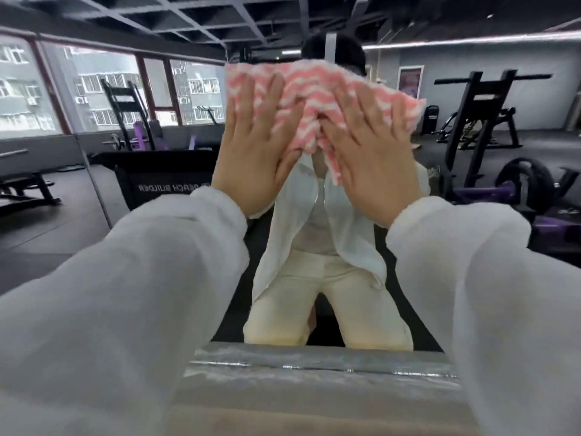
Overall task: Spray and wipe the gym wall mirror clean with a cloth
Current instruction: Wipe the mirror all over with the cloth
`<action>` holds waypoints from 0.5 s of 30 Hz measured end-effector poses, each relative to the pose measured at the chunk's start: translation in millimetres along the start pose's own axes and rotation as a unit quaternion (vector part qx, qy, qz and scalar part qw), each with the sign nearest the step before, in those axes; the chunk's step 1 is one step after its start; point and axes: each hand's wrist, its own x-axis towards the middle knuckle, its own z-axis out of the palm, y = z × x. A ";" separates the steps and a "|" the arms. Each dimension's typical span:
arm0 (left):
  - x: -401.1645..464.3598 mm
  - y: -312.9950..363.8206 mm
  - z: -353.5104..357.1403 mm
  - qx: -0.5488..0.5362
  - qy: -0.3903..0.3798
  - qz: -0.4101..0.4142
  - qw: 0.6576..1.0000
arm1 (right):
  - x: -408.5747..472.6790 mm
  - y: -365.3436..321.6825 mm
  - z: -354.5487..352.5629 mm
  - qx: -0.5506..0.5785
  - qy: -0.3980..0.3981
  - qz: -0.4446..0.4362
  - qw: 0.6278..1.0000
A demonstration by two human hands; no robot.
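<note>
Gym equipment fills the reflection in the wall mirror [471,99]: at far left, windows [103,89] showing apartment blocks, then a dark rack [125,114] and a bench [28,187] on the black floor, all of it seen in the glass.

Moving toward the middle, the left hand [254,146] lies flat with its fingers straight and slightly spread, palm pressing the left part of a pink-and-white cloth [314,99] against the mirror. The flat palm likely serves to spread pressure over a wide patch of glass, so the cloth wipes rather than bunches. The cloth itself sits on the mirror at about head height, spread wide along its top edge and gathered into folds between the two hands, with a loose tail hanging down in the middle.

Just right of that, the right hand [374,152] mirrors the pose: fingers straight, palm on the cloth's right part, gripping nothing. The two hands sit near each other without touching, apparently sharing the work of one wide stroke. White sleeves [141,278] run back toward the camera.

Below the hands, a silvery ledge [320,360] runs along the mirror's foot. Further right, the reflection shows a black weight machine [478,121] and purple-trimmed plates [522,180]. No spray bottle shows, and motion blur makes it hard to tell whether the glass is wet; wiping seems to be the step in hand.
</note>
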 end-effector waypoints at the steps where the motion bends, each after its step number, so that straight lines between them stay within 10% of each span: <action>1: -17.1 3.3 5.7 -0.003 -0.012 0.017 1.000 | -16.0 -3.6 8.3 -0.008 0.006 -0.022 1.000; 9: -158.9 41.3 36.2 0.011 -0.199 0.143 0.969 | -173.0 -54.8 56.6 -0.017 -0.128 -0.140 0.982; 15: -242.8 66.6 50.2 0.011 -0.395 0.254 0.883 | -225.6 -102.0 48.6 0.022 -0.422 -0.242 0.873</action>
